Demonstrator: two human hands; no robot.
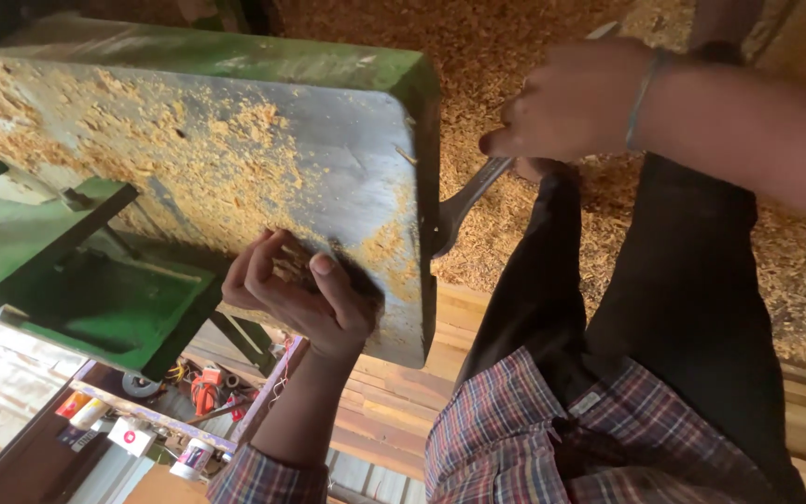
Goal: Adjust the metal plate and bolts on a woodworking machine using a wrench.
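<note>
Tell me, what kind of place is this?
Probably a woodworking shop or sawmill. Sawdust covers the floor, wood shavings lie on a green metal machine table, and the right hand holds a wrench.

Small colourful packages, bottom-left shelf

Counter: grey metal top, green rim, strewn with sawdust; middle and far part bare of objects, open for a pass. Left side blocked by green machine parts. Near edge taken up by left hand, fingers curled over it. Right edge: spanner lies against the rim, right hand closed on its handle. Beyond that edge, open shavings-covered floor; dark trouser legs fill the nearer gap.
</note>
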